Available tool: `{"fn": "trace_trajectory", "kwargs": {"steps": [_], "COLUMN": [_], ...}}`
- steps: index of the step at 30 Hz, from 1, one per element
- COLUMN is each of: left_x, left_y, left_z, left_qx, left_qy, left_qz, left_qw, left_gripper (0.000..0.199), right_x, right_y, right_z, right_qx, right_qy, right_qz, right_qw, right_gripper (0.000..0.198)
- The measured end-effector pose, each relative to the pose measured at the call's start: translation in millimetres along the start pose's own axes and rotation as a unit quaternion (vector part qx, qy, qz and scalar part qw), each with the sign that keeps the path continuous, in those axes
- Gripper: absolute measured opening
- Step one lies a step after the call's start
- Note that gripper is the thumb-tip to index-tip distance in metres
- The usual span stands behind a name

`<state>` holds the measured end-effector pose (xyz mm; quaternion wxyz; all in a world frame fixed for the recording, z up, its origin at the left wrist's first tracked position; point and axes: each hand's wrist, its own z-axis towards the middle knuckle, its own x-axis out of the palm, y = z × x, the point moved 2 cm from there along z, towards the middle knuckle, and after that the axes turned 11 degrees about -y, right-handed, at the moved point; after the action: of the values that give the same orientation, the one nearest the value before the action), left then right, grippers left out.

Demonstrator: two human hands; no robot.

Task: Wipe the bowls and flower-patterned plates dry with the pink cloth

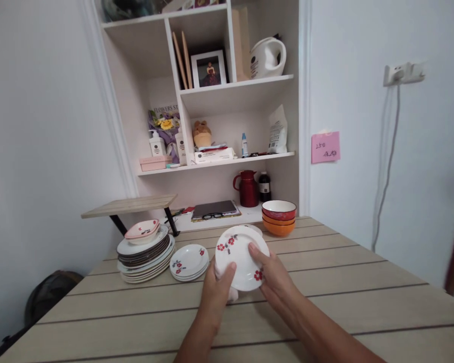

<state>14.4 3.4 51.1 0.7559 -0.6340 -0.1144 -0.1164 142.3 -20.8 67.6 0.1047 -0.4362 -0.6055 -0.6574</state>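
Observation:
A small white plate with red flowers (239,262) is held up tilted above the table, its face towards me. My left hand (215,292) grips its left edge, thumb on the front. A bit of pale, cloth-like material (232,295) shows below the plate by this hand; most of it is hidden. On the right edge, my right hand (275,276) is closed with its thumb across the face. Behind the held plate, the rim of another white dish (255,229) peeks out. Matching small plates (190,261) lie stacked left of my hands.
At the left stands a tall stack of plates (146,259) topped by a pinkish bowl (142,229), beside a raised wooden shelf (130,205). Red and orange bowls (279,219) are nested at the back right. A red jug (248,189) and dark bottle (265,187) stand behind.

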Motion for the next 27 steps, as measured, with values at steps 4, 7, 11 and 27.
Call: {"fn": "trace_trajectory", "kwargs": {"steps": [4,7,11,27], "left_x": [-1,-4,-12,-18], "left_y": [0,-6,-16,-13], "left_z": [-3,-4,1,12], "left_qx": [-0.018,-0.016,0.032,0.148], "left_qy": [-0.042,-0.023,0.039,0.002], "left_qz": [-0.018,0.003,0.067,0.179], "left_qw": [0.999,1.0,0.996,0.973], "left_gripper": [0.059,0.057,0.05,0.038], "right_x": [0,-1,-6,-10], "right_y": [-6,-2,18,0], "right_z": [-2,-1,6,8], "right_qx": [0.02,0.012,-0.072,-0.081], "right_qy": [0.033,0.092,0.145,0.11], "right_qz": [0.015,-0.041,-0.155,-0.12], "right_qw": [0.999,0.995,0.975,0.983], "right_gripper": [0.054,0.055,0.066,0.037]}}
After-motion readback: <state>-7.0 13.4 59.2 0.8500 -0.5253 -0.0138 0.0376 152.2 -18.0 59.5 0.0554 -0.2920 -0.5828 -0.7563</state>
